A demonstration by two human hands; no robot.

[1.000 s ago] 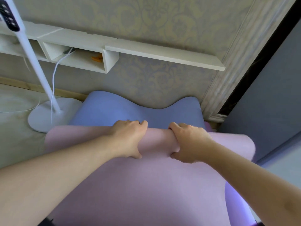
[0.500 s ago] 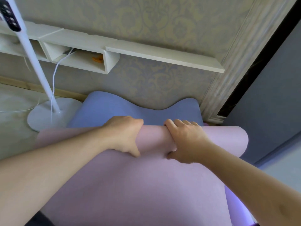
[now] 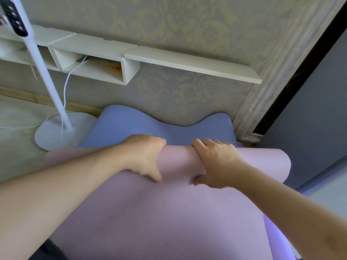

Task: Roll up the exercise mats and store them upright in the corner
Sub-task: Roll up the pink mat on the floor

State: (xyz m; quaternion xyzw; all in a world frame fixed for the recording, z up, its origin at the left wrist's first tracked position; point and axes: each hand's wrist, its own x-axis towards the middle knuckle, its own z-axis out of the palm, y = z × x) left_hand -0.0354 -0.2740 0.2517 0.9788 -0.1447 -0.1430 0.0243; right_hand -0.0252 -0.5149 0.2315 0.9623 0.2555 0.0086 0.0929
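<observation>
The flat pink mat (image 3: 159,218) fills the foreground from 6 o'clock up to the centre, where its far end is curled into a roll (image 3: 176,162). The roll's long axis runs from 9 to 3 o'clock, square to both forearms. The left hand (image 3: 144,156) is clamped over the roll just left of centre, fingers curled over its far side and thumb tucked under the near side; the right hand (image 3: 216,164) is clamped in the same way just beside it at 3 o'clock. Neither hand is judged nearer. Beyond the roll, at 12 o'clock, a blue mat (image 3: 154,128) lies with its wavy far edge against the wall. A lamp base (image 3: 56,132) stands at 10 o'clock, and a shelf (image 3: 187,62) is fixed above.
</observation>
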